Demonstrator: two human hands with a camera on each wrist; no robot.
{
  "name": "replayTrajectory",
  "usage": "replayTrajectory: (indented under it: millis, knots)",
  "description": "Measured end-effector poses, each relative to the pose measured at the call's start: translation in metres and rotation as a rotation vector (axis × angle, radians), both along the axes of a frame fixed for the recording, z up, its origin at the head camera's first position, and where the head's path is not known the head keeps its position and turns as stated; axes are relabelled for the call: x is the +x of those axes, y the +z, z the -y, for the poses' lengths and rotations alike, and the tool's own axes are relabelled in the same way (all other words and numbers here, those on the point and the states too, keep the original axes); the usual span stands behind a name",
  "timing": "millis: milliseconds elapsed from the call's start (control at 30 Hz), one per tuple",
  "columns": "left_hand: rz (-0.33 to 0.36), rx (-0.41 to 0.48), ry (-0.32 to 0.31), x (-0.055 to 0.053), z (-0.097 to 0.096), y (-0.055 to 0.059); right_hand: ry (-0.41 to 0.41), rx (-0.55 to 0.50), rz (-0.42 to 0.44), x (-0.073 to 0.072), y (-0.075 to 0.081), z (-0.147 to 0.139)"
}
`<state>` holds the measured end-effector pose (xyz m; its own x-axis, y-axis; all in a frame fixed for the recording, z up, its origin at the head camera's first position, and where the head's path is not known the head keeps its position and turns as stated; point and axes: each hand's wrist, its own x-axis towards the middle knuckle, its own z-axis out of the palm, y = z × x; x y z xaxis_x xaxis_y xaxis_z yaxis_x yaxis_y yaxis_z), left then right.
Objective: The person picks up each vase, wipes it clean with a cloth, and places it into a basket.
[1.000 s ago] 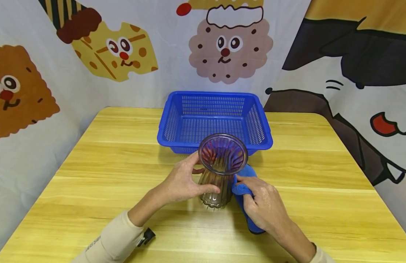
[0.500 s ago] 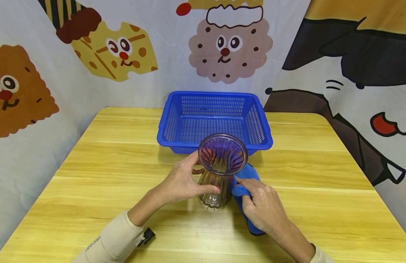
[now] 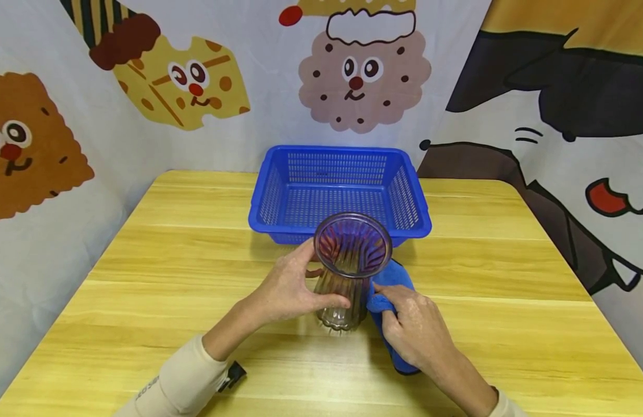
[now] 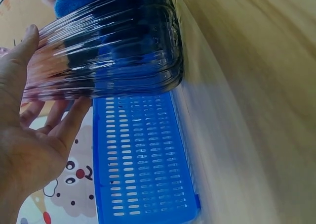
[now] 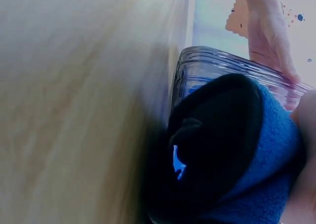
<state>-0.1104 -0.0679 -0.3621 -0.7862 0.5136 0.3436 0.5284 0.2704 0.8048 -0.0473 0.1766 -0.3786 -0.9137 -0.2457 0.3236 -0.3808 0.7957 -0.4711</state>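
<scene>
A fluted, tinted glass vase [image 3: 344,292] stands upright on the table, its flared mouth uppermost. Gripping it from the left is my left hand [image 3: 286,288], thumb across the near side and fingers behind. My right hand [image 3: 420,327] pinches a bunched blue cloth [image 3: 396,277] against the vase's right side. The cloth's dark-edged lower part hangs beneath that hand. In the left wrist view, the ribbed vase [image 4: 118,51] lies between thumb and fingers. In the right wrist view, the cloth [image 5: 276,140] covers part of the glass.
Right behind the vase sits a blue perforated plastic basket [image 3: 334,200] with nothing in it. The wood-grain table [image 3: 165,260] extends to both sides. A cartoon-print curtain [image 3: 274,69] hangs around its back and sides.
My right hand and the cloth have shifted very slightly down and to the left along the glass. The left hand and the vase stay in place.
</scene>
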Motion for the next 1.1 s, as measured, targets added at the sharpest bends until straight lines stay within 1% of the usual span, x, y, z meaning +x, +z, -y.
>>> replayTrajectory:
  millis: [133, 200, 333, 400, 467, 533, 567, 633, 700, 767, 833, 900, 1000, 1100]
  knots:
    - [-0.037, -0.021, 0.010, 0.001, 0.000, 0.000, 0.025, -0.009, 0.076, -0.001, 0.001, -0.003]
    - [-0.066, -0.044, 0.021, 0.001, 0.001, 0.000, 0.042, -0.029, 0.125, -0.001, 0.002, -0.006]
    - [-0.103, -0.093, 0.051, 0.004, 0.002, 0.001, 0.072, -0.087, 0.210, 0.000, 0.004, -0.012]
    - [-0.092, -0.106, 0.062, 0.005, 0.003, 0.001, 0.080, -0.114, 0.243, 0.001, 0.006, -0.015]
    - [-0.061, -0.091, 0.061, 0.007, 0.005, 0.003, 0.070, -0.146, 0.264, 0.002, 0.009, -0.017]
    - [-0.024, -0.049, 0.044, 0.007, 0.006, 0.004, 0.064, -0.182, 0.244, 0.005, 0.013, -0.019]
    - [-0.006, -0.026, 0.033, 0.008, 0.007, 0.005, 0.057, -0.209, 0.220, 0.006, 0.015, -0.020]
    - [0.018, 0.010, 0.008, 0.007, 0.008, 0.006, 0.030, -0.281, 0.134, 0.009, 0.020, -0.021]
    - [0.027, 0.021, -0.015, 0.007, 0.009, 0.007, 0.019, -0.374, 0.013, 0.011, 0.026, -0.020]
    - [0.026, 0.003, -0.026, 0.007, 0.009, 0.007, 0.005, -0.477, -0.114, 0.012, 0.030, -0.018]
    - [0.022, -0.012, -0.036, 0.007, 0.009, 0.007, 0.020, -0.574, -0.238, 0.012, 0.033, -0.013]
    - [0.020, -0.024, -0.043, 0.007, 0.009, 0.006, 0.060, -0.636, -0.346, 0.011, 0.032, -0.008]
    - [0.032, -0.010, -0.072, 0.006, 0.007, 0.005, 0.117, -0.693, -0.425, 0.011, 0.028, 0.000]
    - [0.064, 0.013, -0.107, 0.005, 0.006, 0.004, 0.150, -0.721, -0.422, 0.013, 0.024, 0.007]
